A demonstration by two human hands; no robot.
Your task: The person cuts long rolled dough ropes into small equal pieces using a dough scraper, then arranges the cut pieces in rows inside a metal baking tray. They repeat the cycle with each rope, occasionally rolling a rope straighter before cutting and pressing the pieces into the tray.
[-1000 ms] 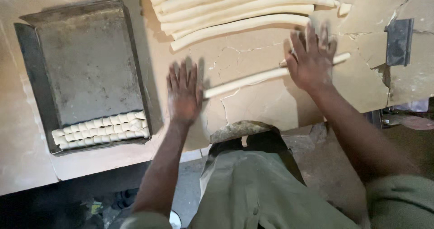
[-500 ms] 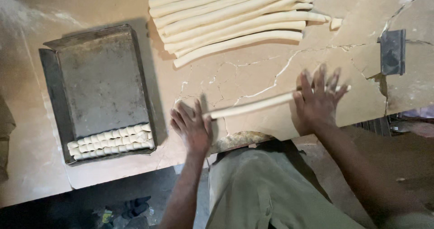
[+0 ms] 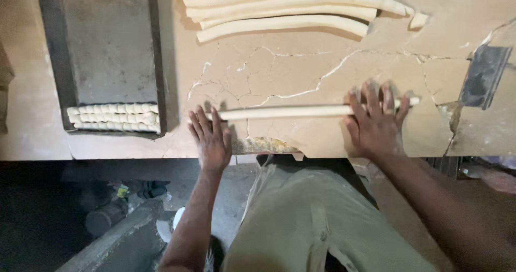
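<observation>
Cracked, floured table across the whole top of the view, chipped at the near edge between the arms. Olive apron below it, dark floor to the left.

Metal tray at the table's left, mostly bare, with two rows of small cut dough pieces lined along its near end.

Pile of dough ropes at the far middle, lying side by side and touching, nearest one bowed; a short dough stub just beside their right ends.

Dark metal scraper flat on the table at the far right, well apart from the hands.

Thin dough rope stretched left to right near the front edge, straight, running under both hands.

Right hand palm down, fingers spread flat and pressed over the rope's right end, not curled round it; rope tip showing just past the fingers.

Left hand palm down, fingers straight and loose together, fingertips resting on the rope's left end, nothing gripped.
</observation>
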